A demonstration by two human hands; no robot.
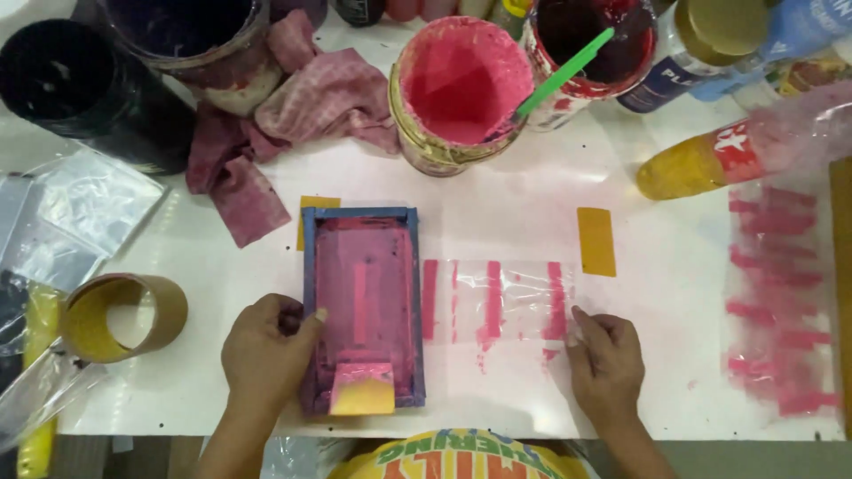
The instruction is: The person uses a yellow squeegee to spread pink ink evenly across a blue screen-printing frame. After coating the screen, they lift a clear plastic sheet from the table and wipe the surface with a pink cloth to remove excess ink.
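White table (674, 293), stained with pink ink, fills the head view, and tins stand along its far edge. Near the person's body, the left hand (264, 350) rests on the left border of a small blue-framed printing screen (362, 306). Its fingers (306, 321) are curled and pressed together over the frame edge, with the thumb tip touching the pink mesh. A yellow squeegee (362, 388) lies inside the frame, just to the right of these fingers and closer to the body.

The right hand (605, 355) lies flat on the table, and its fingertips (579, 318) press on the right end of a clear plastic bag (497, 302) with pink stripes. The fingers are close together and slightly bent; they pinch nothing. The bag lies between the two hands, with its left end beside the screen frame.

Beyond the right fingertips, a yellow tape piece (596, 241) is stuck on the table. Further away stands an open pink ink tin (454, 89) with a green stick (561, 75) next to it. A pink rag (293, 115) lies beyond the left fingers, and a cardboard tape roll (120, 318) lies to their left.
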